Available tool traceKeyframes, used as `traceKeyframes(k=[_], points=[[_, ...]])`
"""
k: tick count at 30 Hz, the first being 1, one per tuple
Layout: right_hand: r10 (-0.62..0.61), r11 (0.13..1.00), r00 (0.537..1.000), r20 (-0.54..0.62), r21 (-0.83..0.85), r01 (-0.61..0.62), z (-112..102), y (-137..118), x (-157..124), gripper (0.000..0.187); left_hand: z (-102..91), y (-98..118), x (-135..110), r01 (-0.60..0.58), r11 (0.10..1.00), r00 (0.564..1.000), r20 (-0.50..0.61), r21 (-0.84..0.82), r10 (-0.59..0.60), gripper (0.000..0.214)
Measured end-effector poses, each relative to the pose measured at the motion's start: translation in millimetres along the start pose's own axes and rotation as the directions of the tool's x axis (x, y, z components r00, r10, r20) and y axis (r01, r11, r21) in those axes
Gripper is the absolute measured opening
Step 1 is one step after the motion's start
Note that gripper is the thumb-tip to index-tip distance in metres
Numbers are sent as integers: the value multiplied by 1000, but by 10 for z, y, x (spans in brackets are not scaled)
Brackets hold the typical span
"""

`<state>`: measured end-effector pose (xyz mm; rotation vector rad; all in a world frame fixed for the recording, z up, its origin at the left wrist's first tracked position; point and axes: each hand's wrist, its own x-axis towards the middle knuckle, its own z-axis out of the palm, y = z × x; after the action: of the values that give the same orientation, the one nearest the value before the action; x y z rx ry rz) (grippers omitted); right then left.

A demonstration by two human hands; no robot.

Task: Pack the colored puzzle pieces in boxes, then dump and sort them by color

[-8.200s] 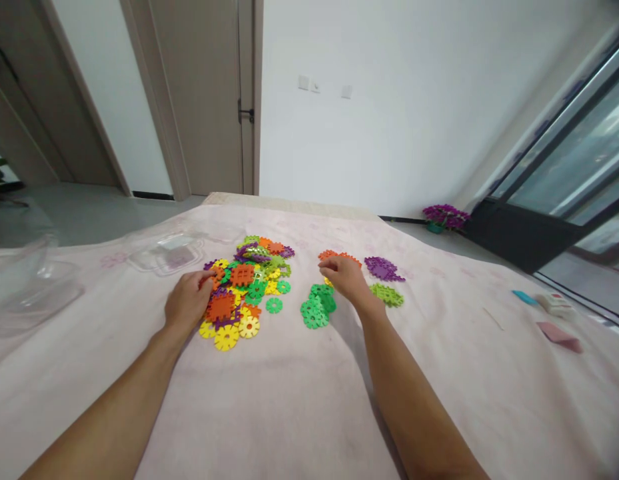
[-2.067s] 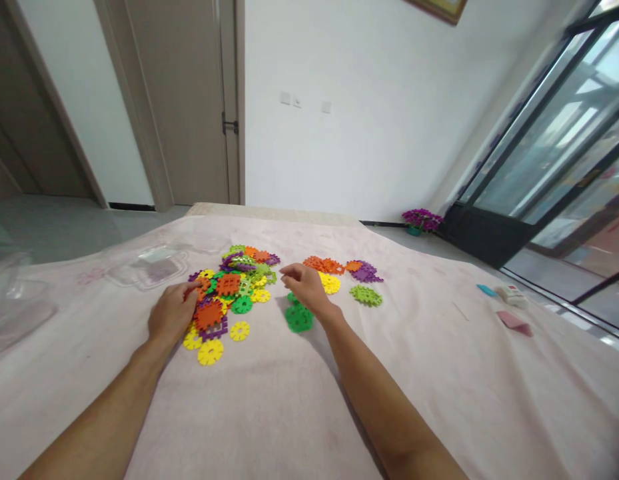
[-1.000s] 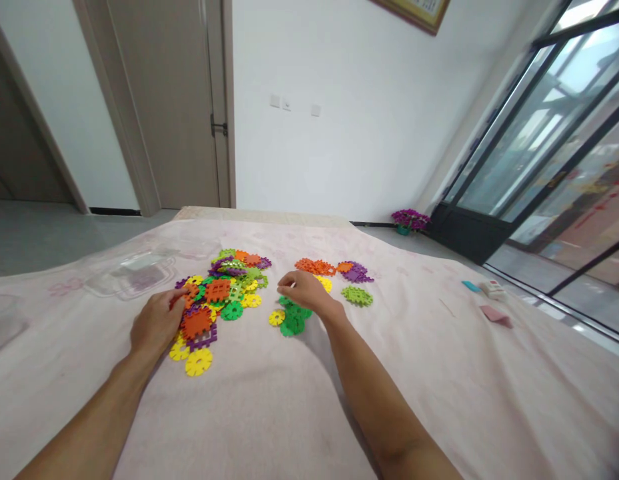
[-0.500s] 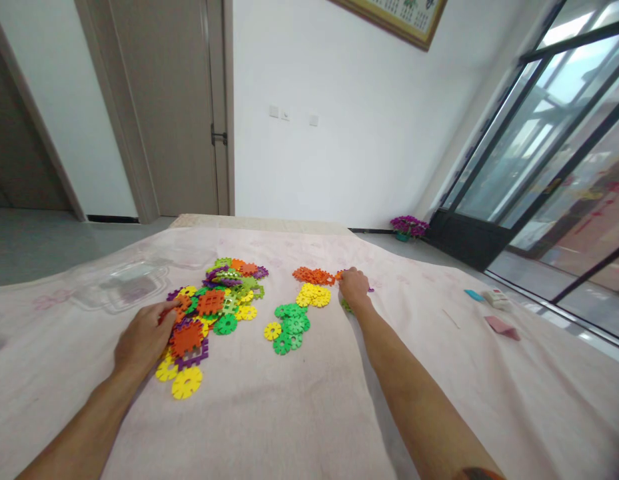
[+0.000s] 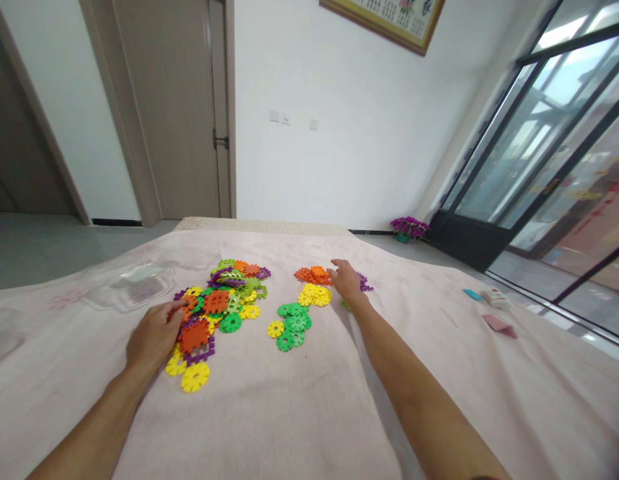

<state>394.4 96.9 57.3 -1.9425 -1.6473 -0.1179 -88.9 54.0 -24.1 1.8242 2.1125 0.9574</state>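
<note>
My left hand [image 5: 154,331] is at the left edge of a mixed heap of plastic building pieces, its fingers bent with the tips closed on an orange square piece [image 5: 188,305]. Notched squares and round discs in orange, purple, green and yellow overlap in this heap. My right hand [image 5: 347,281] is just right of an orange pile [image 5: 305,275], fingers apart and nothing in them. One orange piece [image 5: 319,272] lies on top of that pile. Nearer me lie yellow discs [image 5: 314,295] and green discs [image 5: 294,324]. Purple pieces [image 5: 365,283] show partly behind my right hand.
A pink cloth [image 5: 269,413] covers the table. Clear plastic packaging [image 5: 139,277] lies at the left. Toward the right are a blue item [image 5: 472,294], a small white box [image 5: 495,298] and a pink piece [image 5: 500,326]. Purple flowers [image 5: 410,227] stand on the floor beyond.
My right hand has shifted slightly left and its fingers have opened, leaving an orange piece on the orange pile. My left hand stays at the heap; the view has moved slightly.
</note>
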Motion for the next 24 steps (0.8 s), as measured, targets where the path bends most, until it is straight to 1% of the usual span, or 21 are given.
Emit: traceKeyframes(k=[1,3,5,7,10,12,13,16,18,19,20,22,24], points=[[-28,997,1000,6,79,27,1,-60,-62,34,-4,4,0,8,1000,1000,5,-7,-8,46],[-86,984,996,35,161,79,6,-199,-252,29,-17,17,-5,24,1000,1000,11,-17,-24,47],[-151,971,986,68,198,135,12,-360,-527,24,-33,33,-13,36,999,999,12,-23,-36,47],[-228,948,968,106,253,195,13,-532,-863,22,-45,48,-25,53,998,999,10,-44,-53,47],[-385,875,908,165,377,303,-17,-786,-1391,24,-51,60,-44,97,988,995,8,-118,-97,47],[-469,843,860,202,393,368,-61,-934,-1698,30,-54,56,-55,112,974,994,17,-199,-111,52],[-502,833,837,220,384,398,-87,-996,-1827,31,-60,48,-61,103,963,995,30,-249,-98,56],[-590,797,765,258,336,502,-147,-1115,-2099,27,-105,7,-96,41,925,997,75,-378,-14,69],[-633,772,729,260,290,566,-153,-1138,-2193,24,-151,-31,-148,18,919,995,95,-394,22,75],[-640,767,724,258,261,586,-146,-1138,-2219,24,-172,-49,-185,11,929,994,105,-369,29,77],[-635,772,730,253,229,592,-133,-1134,-2236,24,-189,-66,-229,2,947,992,119,-320,38,78],[-597,802,766,239,170,572,-106,-1123,-2252,26,-208,-88,-336,-47,987,985,157,-151,71,78],[-556,831,803,215,133,540,-93,-1114,-2264,25,-211,-91,-456,-109,994,977,187,17,104,77]])
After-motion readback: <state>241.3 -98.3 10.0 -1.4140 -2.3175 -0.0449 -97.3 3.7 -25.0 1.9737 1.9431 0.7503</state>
